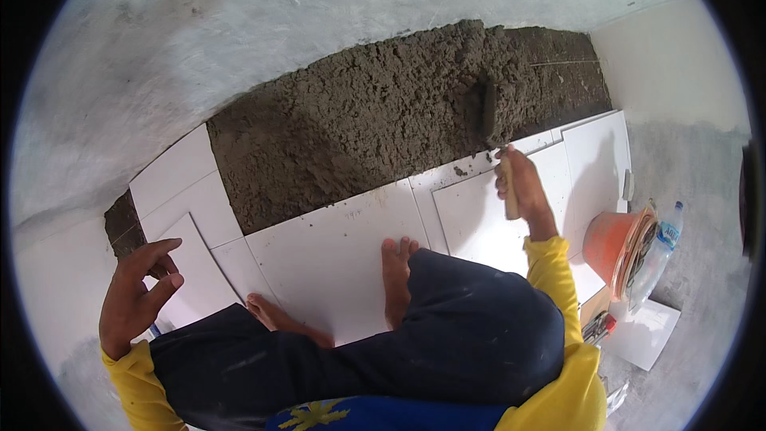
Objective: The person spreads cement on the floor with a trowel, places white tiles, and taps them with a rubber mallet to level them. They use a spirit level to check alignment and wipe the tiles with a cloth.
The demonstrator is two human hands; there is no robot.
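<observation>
My right hand [525, 191] is closed round the pale handle of a trowel [489, 110], whose mortar-coated blade rests on its edge in the wet mortar. This rough, dark grey mortar bed [359, 112] spreads along the wall, smoother toward its left end. My left hand [140, 291] hovers at the left, with loosely curled fingers apart and nothing in them. Below it lies a loose white tile [191, 271] on top of the laid ones. Another loose white tile [511, 207] lies beneath my right hand. My bare feet stand on a large white tile [335, 243] beside the mortar edge.
The grey plastered wall [263, 8] borders the mortar at the far side. To the right stand an orange bucket [600, 246] and a clear plastic bottle [656, 254]. A white tile piece [645, 335] and a red-ended tool [608, 324] lie near them.
</observation>
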